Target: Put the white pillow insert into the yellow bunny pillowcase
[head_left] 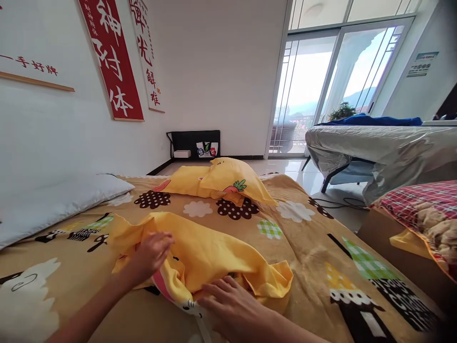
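Observation:
A crumpled yellow pillowcase point(207, 255) with a cartoon print lies on the tan patterned blanket point(303, 238) covering the bed. My left hand point(152, 255) rests on the pillowcase's left part, fingers curled into the fabric. My right hand point(228, 302) lies flat on its near edge, fingers spread and pressing the cloth down. A yellow pillow point(223, 183) with a carrot print sits farther back on the blanket, apart from both hands.
A white pillow point(53, 202) lies at the bed's left by the wall. To the right stand a box with red plaid cloth point(417, 205) and a plastic-covered table point(385, 147). Glass doors point(321, 85) are at the back.

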`<state>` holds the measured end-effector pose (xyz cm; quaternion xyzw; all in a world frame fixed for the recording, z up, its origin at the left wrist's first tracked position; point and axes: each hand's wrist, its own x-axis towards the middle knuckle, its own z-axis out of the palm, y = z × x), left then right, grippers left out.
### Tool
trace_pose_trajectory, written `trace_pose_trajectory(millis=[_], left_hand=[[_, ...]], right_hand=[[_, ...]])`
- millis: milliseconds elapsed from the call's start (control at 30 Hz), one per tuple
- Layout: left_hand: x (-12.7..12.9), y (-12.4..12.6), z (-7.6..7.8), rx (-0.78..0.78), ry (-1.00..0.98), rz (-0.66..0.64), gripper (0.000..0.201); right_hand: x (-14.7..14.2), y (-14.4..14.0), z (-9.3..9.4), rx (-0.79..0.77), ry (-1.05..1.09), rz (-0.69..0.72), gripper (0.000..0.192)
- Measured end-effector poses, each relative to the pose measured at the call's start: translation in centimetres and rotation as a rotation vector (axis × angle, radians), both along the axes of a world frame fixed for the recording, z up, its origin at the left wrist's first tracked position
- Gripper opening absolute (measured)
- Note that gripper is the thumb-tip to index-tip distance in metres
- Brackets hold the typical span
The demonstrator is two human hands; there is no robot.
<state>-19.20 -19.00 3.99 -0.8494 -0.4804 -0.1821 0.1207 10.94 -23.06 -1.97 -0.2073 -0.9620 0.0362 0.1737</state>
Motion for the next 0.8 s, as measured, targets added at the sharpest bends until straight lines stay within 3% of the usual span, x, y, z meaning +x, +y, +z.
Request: trace_pose_trajectory(millis=[67,100,200,267,467,667,733,800], left_hand=[[3.0,-1.8,-2.4,-0.19,0.067,-0.206,0.025],[4.0,-2.5,-3.5,-0.245,0.12,-0.246,0.022],[5.3,-3.5,-5.6,-0.311,0.253,-0.217,0.015],[5.0,-3.5,-6.1,-0.346,0.256,-0.177,0.012],[4.1,-3.9,-5.2,-0.422,0.145,0.001,0.029],[3.7,-6.4,-2.6,-0.489,0.157,0.012,0.005],[3.7,-7.2,-1.9,-0.508,0.147,0.03,0.015],[3.8,-7.7,-1.3,-0.496,0.115,0.019,0.02]], right_hand=[[-1.5,0.3,-3.7,0.207,-0.026,0.061,0.035],[-2.1,0.5,-5.6,0.3,-0.022,0.079,0.027],[-2.8,0.6,-10.1,0.413,0.071,0.103,0.021],[-2.5,0.4,-11.5,0.388,0.122,0.103,0.026],[-1.3,0.0,-10.6,0.276,0.047,0.18,0.022],[-2.1,0.2,-10.0,0.286,-0.024,0.242,0.026],[-2.1,0.0,-8.9,0.193,-0.054,0.234,0.022],[-2.1,-0.3,-7.0,-0.024,-0.041,0.131,0.01]])
